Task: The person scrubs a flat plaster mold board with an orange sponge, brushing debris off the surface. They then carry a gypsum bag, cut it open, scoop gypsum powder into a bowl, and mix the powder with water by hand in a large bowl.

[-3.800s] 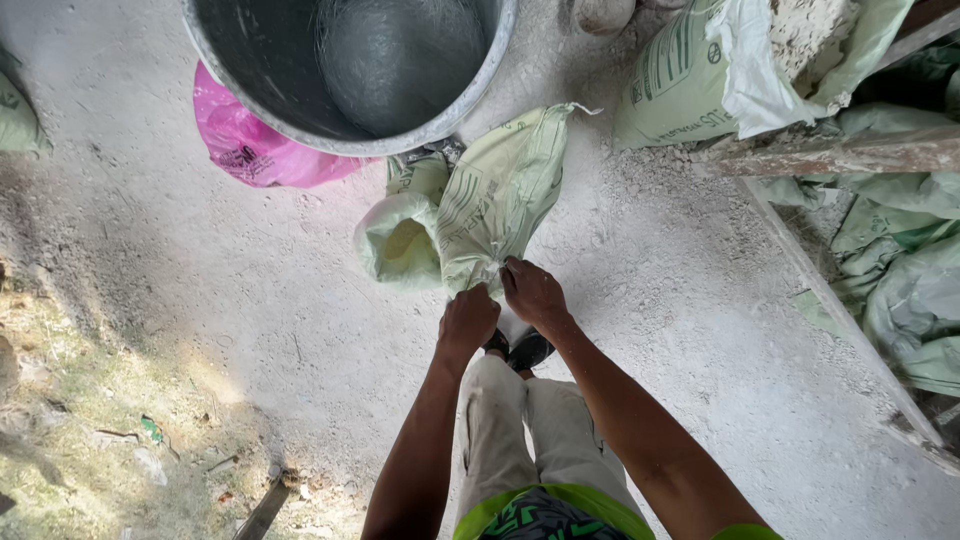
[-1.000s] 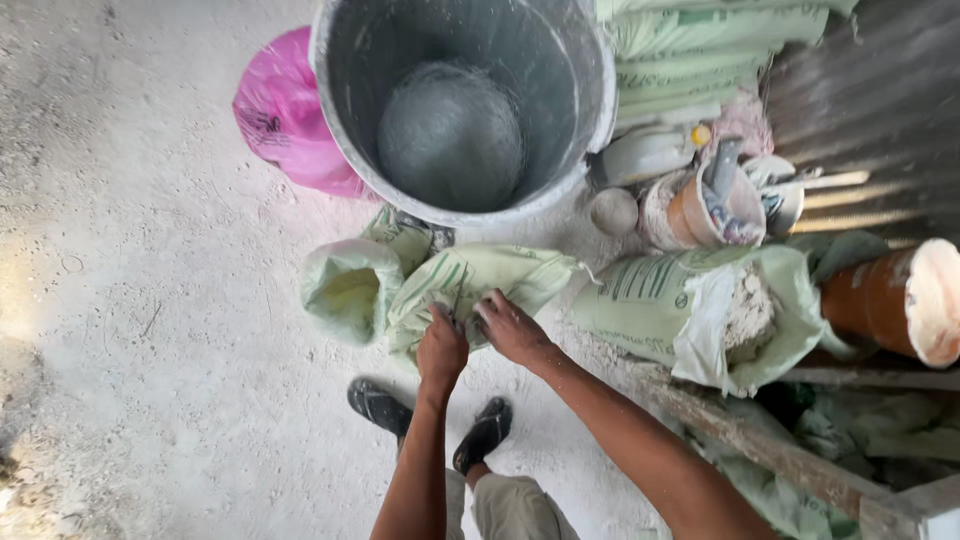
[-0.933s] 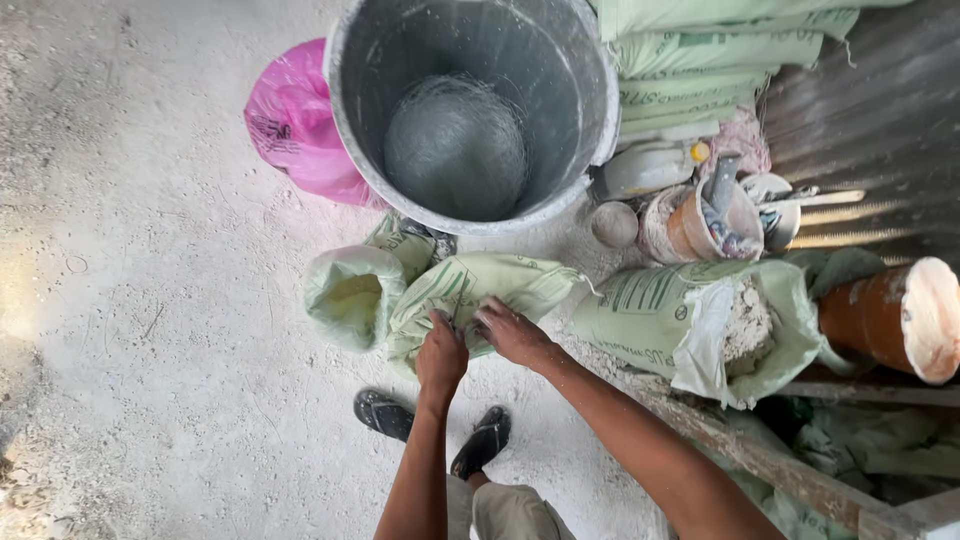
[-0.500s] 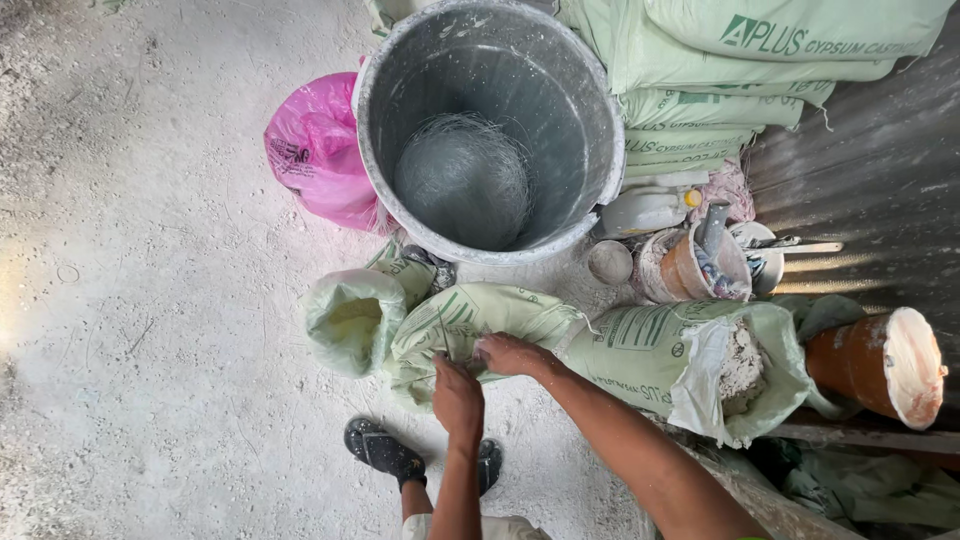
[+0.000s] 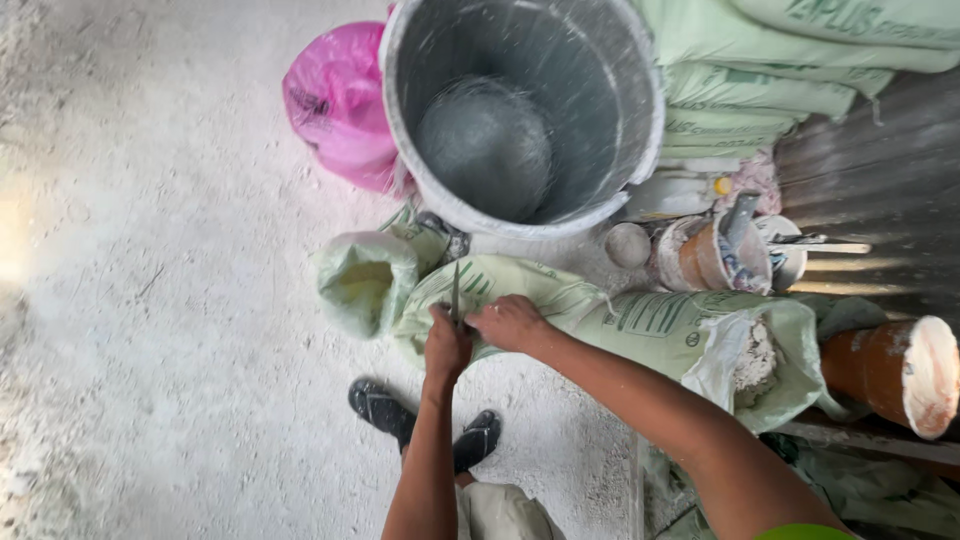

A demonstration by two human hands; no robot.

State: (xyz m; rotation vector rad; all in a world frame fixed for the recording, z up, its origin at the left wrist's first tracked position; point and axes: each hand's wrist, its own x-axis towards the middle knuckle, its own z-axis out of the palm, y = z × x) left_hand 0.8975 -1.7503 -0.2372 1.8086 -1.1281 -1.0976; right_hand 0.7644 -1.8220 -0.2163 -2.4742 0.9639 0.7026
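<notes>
Dusty concrete floor (image 5: 150, 300) is carrying a green sack (image 5: 520, 300) lying just below a grey bucket (image 5: 520, 110). Left hand (image 5: 447, 345) is clamping a thin blade (image 5: 455, 290) over the sack; right hand (image 5: 510, 322) is pressing it, fingers curled.

Bare forearms, black sandals (image 5: 380, 408), light trousers (image 5: 500, 512)

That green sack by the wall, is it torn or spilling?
Yes. The green sack lying at the right gapes open at its end, baring lumpy white powder. White dust also coats the floor. The hands work on another sack, which looks whole.
</notes>
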